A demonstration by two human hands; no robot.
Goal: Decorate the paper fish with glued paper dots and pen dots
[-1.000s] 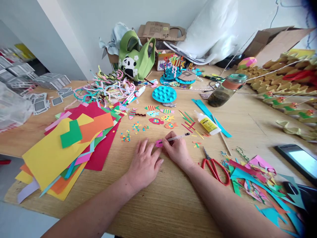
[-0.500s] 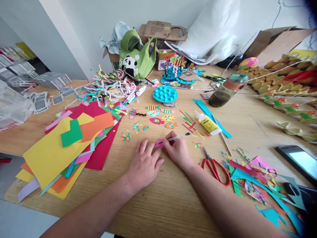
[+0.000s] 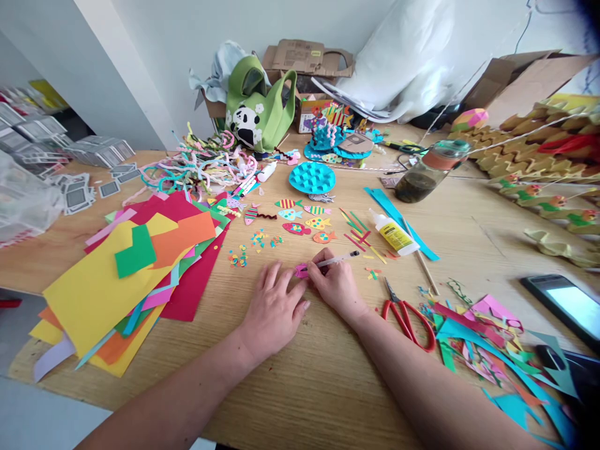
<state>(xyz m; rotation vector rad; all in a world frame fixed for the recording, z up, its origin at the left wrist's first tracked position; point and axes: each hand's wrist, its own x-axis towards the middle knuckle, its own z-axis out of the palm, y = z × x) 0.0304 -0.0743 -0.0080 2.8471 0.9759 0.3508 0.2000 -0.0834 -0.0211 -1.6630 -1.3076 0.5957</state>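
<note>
My right hand (image 3: pixel 338 284) grips a pen (image 3: pixel 338 258), its tip on a small pink paper piece (image 3: pixel 300 270) lying on the table. My left hand (image 3: pixel 274 306) rests with fingers spread, its fingertips at the left edge of that piece. Just beyond the hands lie several decorated paper fish, among them a red fish (image 3: pixel 297 229), an orange fish (image 3: pixel 324 237) and a yellow fish (image 3: pixel 318 223). Tiny paper dots (image 3: pixel 239 256) are scattered left of them. Thin paper strips (image 3: pixel 360 234) lie to the right, near a glue bottle (image 3: pixel 396 234).
Red-handled scissors (image 3: pixel 407 319) lie beside my right forearm, with paper scraps (image 3: pixel 492 337) farther right. Coloured sheets (image 3: pixel 103 275) are stacked at left. A blue egg-carton disc (image 3: pixel 312 178), a jar (image 3: pixel 429 172) and a green panda bag (image 3: pixel 257 106) stand behind. A phone (image 3: pixel 567 306) lies at right.
</note>
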